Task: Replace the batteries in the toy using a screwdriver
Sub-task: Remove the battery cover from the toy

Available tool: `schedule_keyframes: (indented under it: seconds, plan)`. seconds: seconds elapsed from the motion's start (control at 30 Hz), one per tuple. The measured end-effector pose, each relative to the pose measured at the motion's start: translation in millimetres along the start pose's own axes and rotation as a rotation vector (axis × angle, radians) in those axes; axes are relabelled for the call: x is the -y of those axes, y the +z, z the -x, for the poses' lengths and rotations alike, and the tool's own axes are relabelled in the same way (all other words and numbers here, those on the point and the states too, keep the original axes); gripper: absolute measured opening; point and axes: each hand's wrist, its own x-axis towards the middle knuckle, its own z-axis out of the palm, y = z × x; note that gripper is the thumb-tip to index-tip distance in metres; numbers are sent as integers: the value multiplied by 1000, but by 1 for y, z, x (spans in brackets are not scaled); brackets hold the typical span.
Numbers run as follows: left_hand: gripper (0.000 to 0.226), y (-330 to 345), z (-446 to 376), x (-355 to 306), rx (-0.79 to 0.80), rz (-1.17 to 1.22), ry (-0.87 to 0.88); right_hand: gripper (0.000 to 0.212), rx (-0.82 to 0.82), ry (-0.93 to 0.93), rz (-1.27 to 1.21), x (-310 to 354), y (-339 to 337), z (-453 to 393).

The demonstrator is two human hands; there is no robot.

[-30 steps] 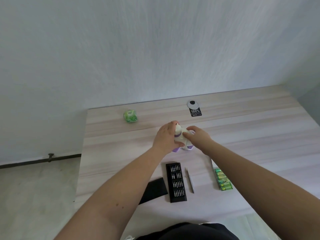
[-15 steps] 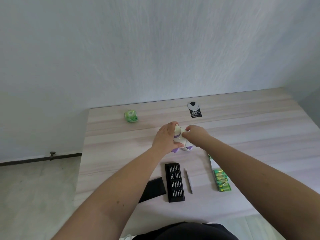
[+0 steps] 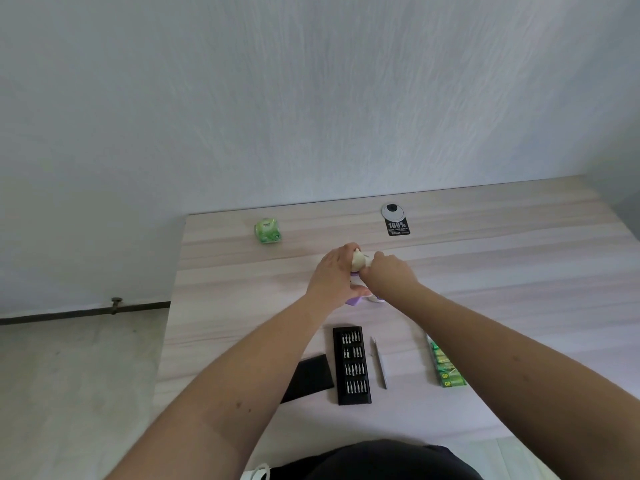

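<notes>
A small white and purple toy (image 3: pixel 358 262) stands on the wooden table (image 3: pixel 502 271), mostly hidden between my hands. My left hand (image 3: pixel 334 275) wraps around its left side, thumb along the lower front. My right hand (image 3: pixel 386 275) grips the toy's right side with curled fingers. Nearer to me lie an open black case of screwdriver bits (image 3: pixel 352 364), a thin metal screwdriver (image 3: pixel 379 362) and a pack of green batteries (image 3: pixel 446 367). A black case lid (image 3: pixel 308 377) lies left of the bits.
A green wrapped packet (image 3: pixel 266 231) sits at the back left of the table. A round grey cable cap with a black label (image 3: pixel 393 218) is at the back. The table's left edge drops to a bare floor.
My right hand has shifted left and up onto the toy, covering more of it. The left hand stays on the toy. The camera has tilted slightly.
</notes>
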Motion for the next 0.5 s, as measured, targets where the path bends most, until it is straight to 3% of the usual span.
schedule_keyframes:
  seconds: [0.3,0.5]
  plan:
    - [67,1,1,1,-12,-6,1,26,-114,-2,-23,0,23,0]
    - [73,0,1,-1,-25,-5,9,30,-114,-9,268,-9,23,3]
